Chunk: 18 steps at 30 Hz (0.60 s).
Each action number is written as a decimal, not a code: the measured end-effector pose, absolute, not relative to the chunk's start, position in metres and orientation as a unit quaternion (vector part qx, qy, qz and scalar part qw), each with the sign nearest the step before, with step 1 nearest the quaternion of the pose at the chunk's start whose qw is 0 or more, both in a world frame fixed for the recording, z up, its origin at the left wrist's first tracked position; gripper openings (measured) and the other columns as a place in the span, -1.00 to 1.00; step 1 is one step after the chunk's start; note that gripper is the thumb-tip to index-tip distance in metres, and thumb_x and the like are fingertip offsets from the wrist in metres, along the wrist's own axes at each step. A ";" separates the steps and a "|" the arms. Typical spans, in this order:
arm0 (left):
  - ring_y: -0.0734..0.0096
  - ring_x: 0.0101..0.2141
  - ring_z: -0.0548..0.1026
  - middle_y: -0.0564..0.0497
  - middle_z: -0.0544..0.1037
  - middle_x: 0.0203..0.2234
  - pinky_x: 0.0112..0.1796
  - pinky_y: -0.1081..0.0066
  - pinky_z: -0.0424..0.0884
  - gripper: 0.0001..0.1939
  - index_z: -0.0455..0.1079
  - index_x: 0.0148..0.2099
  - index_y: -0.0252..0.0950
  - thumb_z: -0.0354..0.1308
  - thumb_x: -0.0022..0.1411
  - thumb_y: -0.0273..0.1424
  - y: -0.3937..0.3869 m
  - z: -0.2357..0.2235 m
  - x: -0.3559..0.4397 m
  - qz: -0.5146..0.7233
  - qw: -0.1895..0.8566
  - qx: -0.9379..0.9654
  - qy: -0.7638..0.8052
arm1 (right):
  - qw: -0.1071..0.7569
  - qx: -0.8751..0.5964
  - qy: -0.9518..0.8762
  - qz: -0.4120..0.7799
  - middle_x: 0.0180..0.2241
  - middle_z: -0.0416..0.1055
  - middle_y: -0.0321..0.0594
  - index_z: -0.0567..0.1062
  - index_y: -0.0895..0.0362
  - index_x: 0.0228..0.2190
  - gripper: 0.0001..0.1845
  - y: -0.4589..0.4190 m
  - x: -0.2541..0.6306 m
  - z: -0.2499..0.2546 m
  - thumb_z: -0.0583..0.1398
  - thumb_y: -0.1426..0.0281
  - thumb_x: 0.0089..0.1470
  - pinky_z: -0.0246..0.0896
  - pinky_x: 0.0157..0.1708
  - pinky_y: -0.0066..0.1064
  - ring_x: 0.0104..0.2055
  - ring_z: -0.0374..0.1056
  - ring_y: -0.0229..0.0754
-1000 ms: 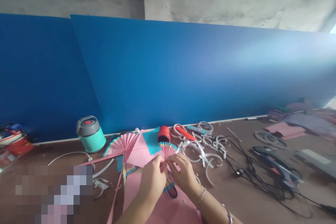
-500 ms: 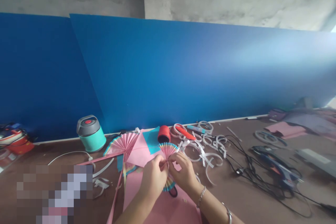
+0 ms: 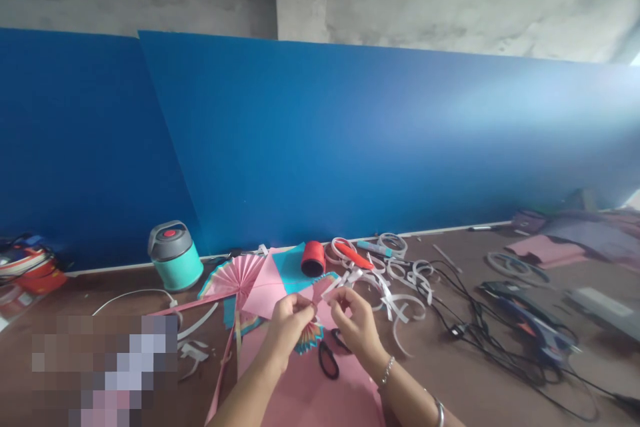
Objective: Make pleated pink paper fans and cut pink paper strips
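Observation:
My left hand (image 3: 286, 324) is closed on a small pleated paper fan (image 3: 307, 336) with pink folds and rainbow edges, held low over a pink paper sheet (image 3: 320, 397). My right hand (image 3: 358, 324) pinches one end of a thin white paper strip (image 3: 334, 287) just right of the fan. The two hands are a little apart. Black scissors (image 3: 329, 359) lie on the pink sheet between and below them. A bracelet shows on my right wrist.
A larger pink pleated fan (image 3: 237, 274) and teal paper (image 3: 291, 266) lie behind the hands. A red cup (image 3: 313, 258), a teal jar with a grey lid (image 3: 175, 256), white paper rings (image 3: 396, 269), black cables (image 3: 493, 340) and a glue gun (image 3: 531, 327) lie on the brown table, backed by a blue board (image 3: 350, 147).
The small fan was spread upright between both hands; now it hangs lower in my left hand. My right hand has drawn away to the right, pinching a white strip.

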<state>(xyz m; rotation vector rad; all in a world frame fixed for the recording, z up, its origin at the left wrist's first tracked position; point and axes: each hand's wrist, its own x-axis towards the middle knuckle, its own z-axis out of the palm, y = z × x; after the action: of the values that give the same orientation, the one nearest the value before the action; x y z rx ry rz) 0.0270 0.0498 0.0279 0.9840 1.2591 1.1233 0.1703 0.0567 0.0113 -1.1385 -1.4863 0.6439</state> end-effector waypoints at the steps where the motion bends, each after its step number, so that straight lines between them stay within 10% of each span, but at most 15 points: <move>1: 0.52 -0.65 0.37 0.06 0.47 -0.64 -0.58 0.52 0.22 -0.83 0.34 -0.48 -0.32 0.24 -0.12 -0.36 0.050 0.029 0.026 0.483 0.577 0.391 0.529 | 0.564 -0.482 -0.603 0.294 -0.59 0.33 -0.31 0.39 0.14 -0.57 -0.88 0.058 0.172 0.011 0.13 0.38 -0.06 0.11 -0.50 -0.47 -0.53 0.18 -0.27; 10: 0.65 -0.77 0.17 0.21 0.28 -0.79 -0.73 0.59 -0.03 -0.75 0.39 -0.41 -0.35 0.26 -0.19 -0.33 0.062 0.026 0.011 0.535 0.600 0.300 0.514 | 0.728 -0.479 -0.306 0.384 -0.63 0.29 -0.36 0.39 0.15 -0.58 -0.69 0.084 0.199 0.003 0.27 0.16 -0.16 0.05 -0.58 -0.50 -0.59 0.15 -0.33; 18: 0.60 -0.69 0.28 0.16 0.37 -0.70 -0.64 0.58 0.12 -0.75 0.36 -0.40 -0.31 0.28 -0.12 -0.29 0.065 0.029 0.011 0.580 0.594 0.256 0.495 | 0.646 -0.540 -0.458 0.286 -0.49 0.39 -0.25 0.44 0.16 -0.37 -0.72 0.084 0.201 -0.004 0.19 0.19 -0.03 0.15 -0.57 -0.43 -0.54 0.24 -0.25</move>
<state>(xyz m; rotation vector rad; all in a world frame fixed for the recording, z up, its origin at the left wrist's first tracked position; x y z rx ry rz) 0.0113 0.0649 0.0292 0.5945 1.1507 1.3484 0.2008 0.0845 -0.0039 -1.2285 -1.0416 0.6514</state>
